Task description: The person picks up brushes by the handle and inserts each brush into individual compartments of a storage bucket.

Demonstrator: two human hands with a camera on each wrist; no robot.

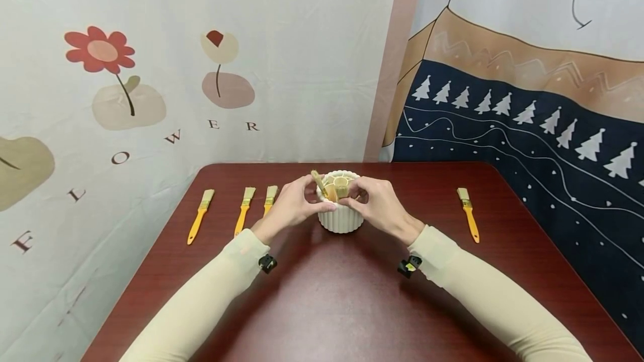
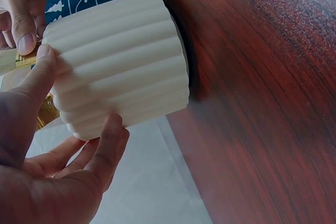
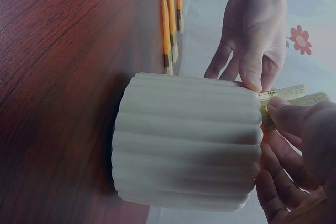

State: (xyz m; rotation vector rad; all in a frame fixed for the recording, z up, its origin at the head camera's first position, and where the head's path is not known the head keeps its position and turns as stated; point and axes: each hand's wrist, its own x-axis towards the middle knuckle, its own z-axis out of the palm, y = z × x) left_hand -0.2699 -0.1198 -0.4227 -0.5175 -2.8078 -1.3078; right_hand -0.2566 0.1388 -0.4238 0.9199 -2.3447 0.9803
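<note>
Fingertips of both hands meet at the rim of a white ribbed pot (image 1: pixel 341 218) standing at the middle of a dark red wooden table (image 1: pixel 322 295). The left hand (image 1: pixel 292 204) has its thumb curled against the pot's near-left edge, its fingers narrowed around the handle of a brush (image 1: pixel 320 183) that leans out of the pot to the left, bristles up. The right hand (image 1: pixel 378 203) pinches the gold ferrule of a second brush (image 1: pixel 342 190) standing in the pot, thumb and forefinger drawn close; the right wrist view shows the thumb pressed on the ferrule just above the rim. To the left of the pot, three orange-handled brushes (image 1: pixel 241 212) lie side by side on the table, bristles pointing away from the person, the nearest just beside the left hand. To the right of the pot, well apart, a single orange-handled brush (image 1: pixel 469 214) lies alone. Cream sleeves (image 1: pixel 201 300) cover both forearms. Behind the pot hangs a flower-printed cloth (image 1: pixel 151 71), and behind and to its right a dark cloth with white trees (image 1: pixel 528 122).
</note>
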